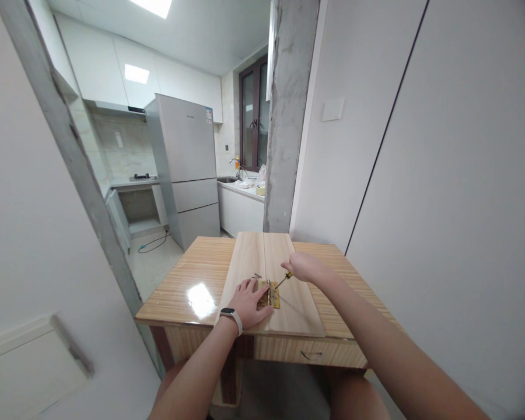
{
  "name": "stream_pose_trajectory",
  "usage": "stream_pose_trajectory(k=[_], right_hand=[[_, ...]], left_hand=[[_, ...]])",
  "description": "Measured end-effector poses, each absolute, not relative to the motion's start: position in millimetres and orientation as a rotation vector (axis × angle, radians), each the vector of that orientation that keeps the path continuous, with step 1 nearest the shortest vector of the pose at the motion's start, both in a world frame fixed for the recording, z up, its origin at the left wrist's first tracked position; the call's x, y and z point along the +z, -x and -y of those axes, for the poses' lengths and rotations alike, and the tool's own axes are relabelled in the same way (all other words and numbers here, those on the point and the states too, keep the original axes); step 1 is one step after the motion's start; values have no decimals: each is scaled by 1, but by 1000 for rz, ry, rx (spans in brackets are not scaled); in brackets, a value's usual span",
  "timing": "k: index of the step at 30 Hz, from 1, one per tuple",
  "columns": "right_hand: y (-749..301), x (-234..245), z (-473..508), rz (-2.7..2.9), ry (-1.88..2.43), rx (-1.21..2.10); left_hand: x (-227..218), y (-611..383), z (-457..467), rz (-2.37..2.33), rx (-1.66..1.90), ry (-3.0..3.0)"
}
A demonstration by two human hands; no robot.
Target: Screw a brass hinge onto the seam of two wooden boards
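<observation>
A brass hinge [276,298] lies spread across the seam between two pale wooden boards [250,251] placed side by side. My left hand [246,304], with a watch on the wrist, is laid over the hinge's left leaf, fingers spread and pressing down. In my right hand [304,267] is a screwdriver [287,275] with a yellow and black handle, held at a slant. Its tip points at the hinge's right leaf; a screw under it is too small to make out. Small screws [257,275] rest on the left board above my left fingers.
The boards lie on a glossy wood-grain table [170,291] with a front drawer [310,353]. A white wall [441,204] stands close on the right. Beyond the table are a grey refrigerator [192,146], a sink counter [245,204] and a cable [155,242] on the floor.
</observation>
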State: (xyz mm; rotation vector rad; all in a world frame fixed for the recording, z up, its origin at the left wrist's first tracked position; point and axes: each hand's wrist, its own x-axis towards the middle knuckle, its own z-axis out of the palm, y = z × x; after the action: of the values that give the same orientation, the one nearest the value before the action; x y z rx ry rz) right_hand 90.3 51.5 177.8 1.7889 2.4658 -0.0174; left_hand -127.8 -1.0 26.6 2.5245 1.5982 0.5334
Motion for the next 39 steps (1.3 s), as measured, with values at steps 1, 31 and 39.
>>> stream_pose_trajectory(k=[1, 31, 39], right_hand=[[-90, 177, -52, -2476, -1785, 17], [-92, 169, -49, -2500, -1701, 119], [-91, 169, -49, -2505, -1684, 140]], left_hand=[[27, 128, 1, -1598, 530, -2520], [26, 127, 1, -1590, 554, -2539], [24, 127, -1, -1589, 562, -2545]])
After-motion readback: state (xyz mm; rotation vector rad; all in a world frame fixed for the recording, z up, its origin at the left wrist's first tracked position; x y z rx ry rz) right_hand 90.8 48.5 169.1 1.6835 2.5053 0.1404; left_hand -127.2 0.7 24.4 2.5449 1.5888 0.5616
